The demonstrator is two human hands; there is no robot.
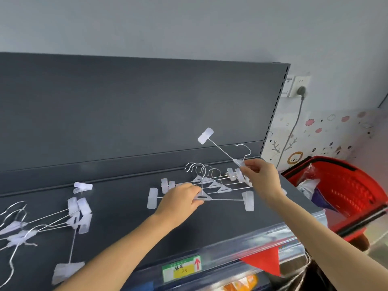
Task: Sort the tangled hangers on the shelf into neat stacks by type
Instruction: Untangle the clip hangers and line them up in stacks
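Near shelf (117,217) edge — hanger stack (223,189)

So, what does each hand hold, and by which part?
Right hand pinches the raised hanger at its middle piece; left hand holds the front hanger at its centre.

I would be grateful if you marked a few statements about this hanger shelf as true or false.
1. The right hand pinches a raised hanger tilted up off the shelf. True.
2. The left hand hangs idle beside the shelf. False: it holds the nearest hanger, which lies on the shelf.
3. A red basket stands to the right of the shelf. True.
4. The wall socket is empty. False: a grey plug sits in it.
5. All hangers lie in one group. False: a separate tangled pile lies at the left.
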